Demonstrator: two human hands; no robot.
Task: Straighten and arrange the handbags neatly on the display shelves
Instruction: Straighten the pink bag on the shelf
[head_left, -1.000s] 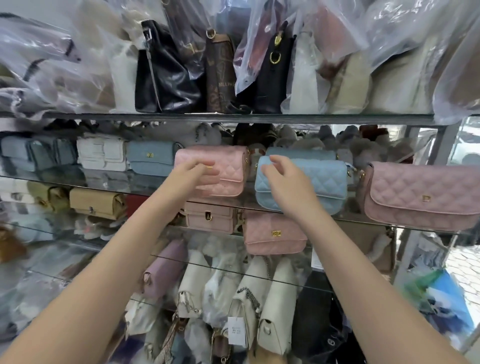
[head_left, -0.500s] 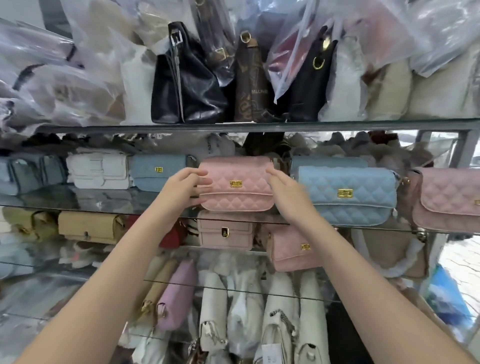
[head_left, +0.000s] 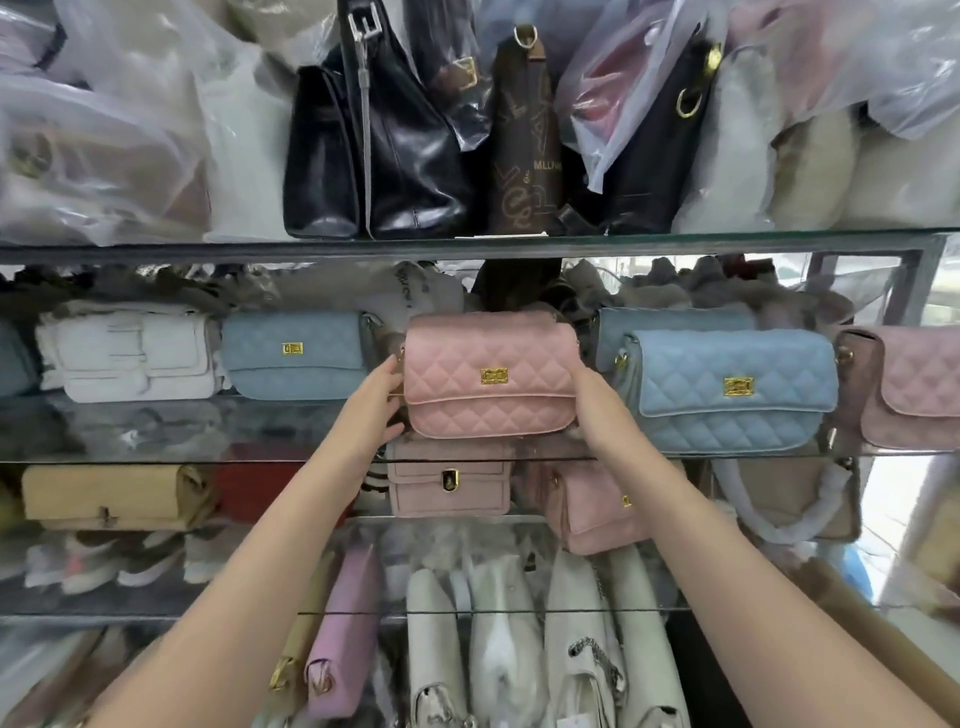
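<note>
A pink quilted handbag (head_left: 491, 374) with a gold clasp stands upright on the middle glass shelf (head_left: 208, 460), facing me. My left hand (head_left: 371, 402) grips its left end and my right hand (head_left: 597, 408) grips its right end. To its right stands a light blue quilted handbag (head_left: 730, 389), with another blue one behind it. A dusty blue handbag (head_left: 296, 353) and a white handbag (head_left: 130, 353) stand to its left. Another pink quilted handbag (head_left: 914, 384) sits at the far right edge.
The top shelf (head_left: 519, 244) holds a black leather bag (head_left: 374, 145), a brown printed bag (head_left: 524, 156) and several plastic-wrapped bags. Below are a pink box bag (head_left: 449, 483), a tan bag (head_left: 109, 496) and white bags (head_left: 498, 649) standing on end.
My right hand left the light blue bag and went to the pink bag's right end. Both hands now hold the pink bag, turned square to the front. The view shifted left and closer.
</note>
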